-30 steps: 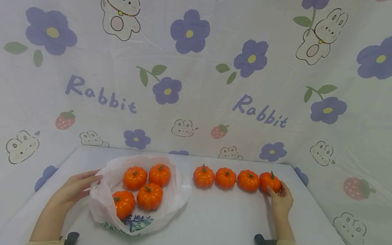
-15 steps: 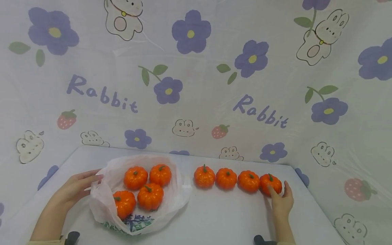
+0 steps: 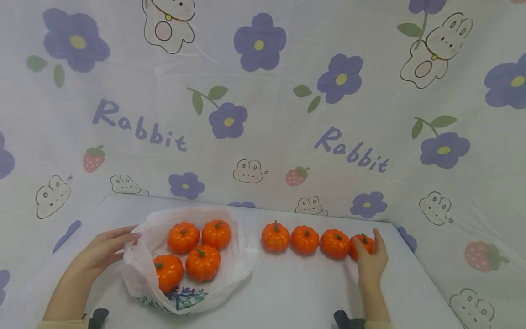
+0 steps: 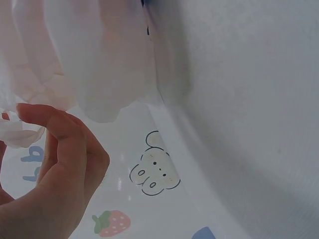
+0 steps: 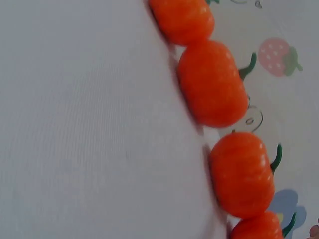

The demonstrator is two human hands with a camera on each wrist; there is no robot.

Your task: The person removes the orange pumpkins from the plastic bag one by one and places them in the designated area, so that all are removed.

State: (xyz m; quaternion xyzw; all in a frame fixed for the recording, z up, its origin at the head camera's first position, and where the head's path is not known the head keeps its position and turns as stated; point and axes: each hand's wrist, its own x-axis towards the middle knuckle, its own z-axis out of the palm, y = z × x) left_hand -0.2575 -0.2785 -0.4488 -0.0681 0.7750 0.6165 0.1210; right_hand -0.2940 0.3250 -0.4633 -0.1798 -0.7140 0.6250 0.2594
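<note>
My left hand pinches the left rim of a thin white plastic bag; in the left wrist view, a fold of it lies between thumb and curled fingers. Inside the open bag sit several orange toy pumpkins with green stems. More pumpkins stand in a row on the right. My right hand is at the rightmost pumpkin, its thumb in front and its straightened fingers spread behind to the right. In the right wrist view that pumpkin shows at the bottom, with a fingertip at the corner.
A white tabletop carries everything. Behind it hangs a white cloth printed with flowers, rabbits and strawberries. Dark straps of the wrist cameras show at the lower edge.
My right hand has loosened from the rightmost pumpkin, its fingers lifting and spreading away. The pumpkin stays at the row's end. My left hand keeps its hold on the bag.
</note>
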